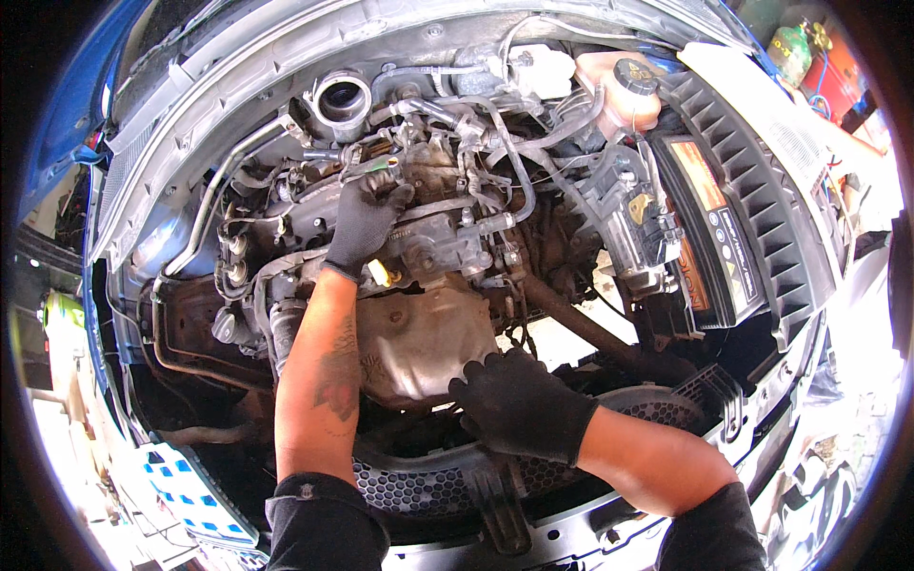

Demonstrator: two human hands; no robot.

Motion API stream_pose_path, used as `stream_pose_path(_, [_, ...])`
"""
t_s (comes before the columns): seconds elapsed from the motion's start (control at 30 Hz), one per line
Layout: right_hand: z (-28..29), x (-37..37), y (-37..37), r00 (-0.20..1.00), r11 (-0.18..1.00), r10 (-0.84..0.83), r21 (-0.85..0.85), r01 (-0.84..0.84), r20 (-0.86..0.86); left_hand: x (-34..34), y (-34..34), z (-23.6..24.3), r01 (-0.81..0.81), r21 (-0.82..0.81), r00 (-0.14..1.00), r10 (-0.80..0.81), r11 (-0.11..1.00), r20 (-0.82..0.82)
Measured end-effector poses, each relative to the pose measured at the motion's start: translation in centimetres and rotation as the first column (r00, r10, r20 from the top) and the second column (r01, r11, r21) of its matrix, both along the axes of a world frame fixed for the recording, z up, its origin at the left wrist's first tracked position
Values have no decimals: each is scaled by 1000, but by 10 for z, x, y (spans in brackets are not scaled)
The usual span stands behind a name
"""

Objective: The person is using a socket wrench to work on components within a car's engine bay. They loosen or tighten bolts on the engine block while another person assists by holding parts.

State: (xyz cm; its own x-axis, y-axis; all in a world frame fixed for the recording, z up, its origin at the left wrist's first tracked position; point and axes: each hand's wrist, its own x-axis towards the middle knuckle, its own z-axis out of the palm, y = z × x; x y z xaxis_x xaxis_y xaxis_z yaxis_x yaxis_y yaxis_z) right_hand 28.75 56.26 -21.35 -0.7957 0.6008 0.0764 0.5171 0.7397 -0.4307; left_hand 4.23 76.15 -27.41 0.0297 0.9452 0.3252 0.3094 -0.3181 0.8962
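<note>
I look down into an open car engine bay. My left hand, in a black glove, reaches deep into the engine and grips a small tool with a green tip near a cluster of hoses. My right hand, also in a black glove, rests flat with fingers spread on the lower edge of a dull metal heat shield, close to the front grille. It holds nothing.
A black battery sits at the right beside a slatted black cover. A pinkish coolant tank with a black cap is at the top right. An open round pipe end stands at the top. Hoses and wires crowd the middle.
</note>
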Motion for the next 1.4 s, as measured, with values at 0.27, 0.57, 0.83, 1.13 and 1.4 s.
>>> stream_pose_path(0.27, [3,-1,0,1000,1000,-3,-3,3,10,3,3,0,-67,-14,998,66,998,-17])
stream_pose_path(0.57, [2,1,2,998,997,55,-48,-54,12,-5,4,-3,-40,-37,998,37,999,-55])
stream_pose_path(0.83, [4,0,3,996,997,54,-58,-50,72,3,-4,6,-207,-2,962,203,978,-181])
stream_pose_path(1.13, [-4,2,0,1000,999,16,-36,-15,16,12,-5,13,-239,61,922,246,969,-299])
stream_pose_path(1.4, [0,1,-1,994,995,-75,-77,68,-81,7,-3,19,-104,-7,990,103,995,-95])
